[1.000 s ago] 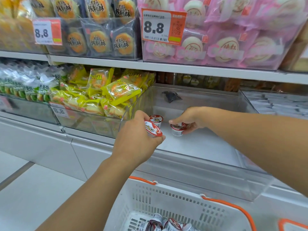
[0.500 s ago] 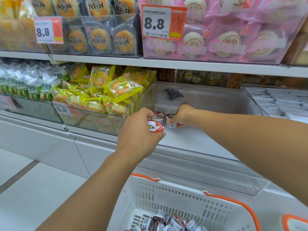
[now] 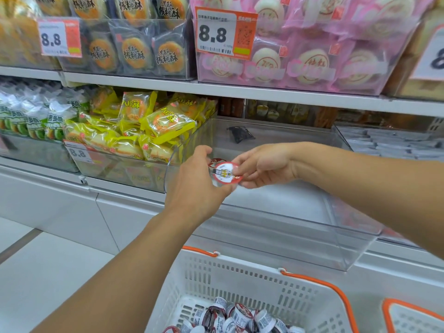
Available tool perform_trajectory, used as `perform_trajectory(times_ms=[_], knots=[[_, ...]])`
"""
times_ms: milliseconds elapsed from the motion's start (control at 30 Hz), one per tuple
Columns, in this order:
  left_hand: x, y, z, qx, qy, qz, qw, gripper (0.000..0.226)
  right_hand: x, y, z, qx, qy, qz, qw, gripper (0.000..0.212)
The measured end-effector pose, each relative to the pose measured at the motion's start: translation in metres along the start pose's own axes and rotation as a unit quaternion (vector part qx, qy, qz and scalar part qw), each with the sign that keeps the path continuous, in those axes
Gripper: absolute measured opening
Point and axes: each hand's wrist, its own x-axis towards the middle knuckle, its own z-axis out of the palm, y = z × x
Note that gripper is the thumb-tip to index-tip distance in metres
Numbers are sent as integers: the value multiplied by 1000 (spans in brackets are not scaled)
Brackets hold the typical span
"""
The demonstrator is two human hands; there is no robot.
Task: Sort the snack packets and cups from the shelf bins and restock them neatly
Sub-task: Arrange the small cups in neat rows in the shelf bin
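- My left hand and right hand both pinch one small cup with curled fingers.
- It is over the clear bin.
- More cups lie in the white basket.

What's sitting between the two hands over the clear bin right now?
In the head view, one red-and-white lidded cup lies between the left hand and the right hand; both grip it by its edges. Another cup's lid shows just behind.
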Motion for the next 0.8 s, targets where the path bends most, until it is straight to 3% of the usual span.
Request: perform_trajectory(times_ms=[100,200,300,367,400,467,533,633,800], knots=[[0,-4,-3,95,-19,19,995,45,18,11,-30,-47,187,77,978,22],[0,-8,-7,124,-53,31,990,33,26,29,-44,-68,253,151,953,29],[-1,-9,-10,130,-74,46,988,29,35,34,-43,-42,281,118,951,33],[-1,-9,-10,138,-79,56,986,29,40,29,-39,-136,299,102,939,32],[-1,-9,-10,138,-80,58,985,29,41,25,-38,-241,312,94,914,28],[-2,-10,-10,136,-80,61,986,28,40,16,-37,-473,332,28,816,29],[-2,-11,-10,135,-80,63,986,28,43,13,-31,-573,281,-72,766,41],[-3,-11,-11,132,-77,64,986,28,57,23,-18,-600,210,-96,766,50],[-4,-9,-10,133,-70,60,987,27,82,35,-19,-583,300,-76,751,20]])
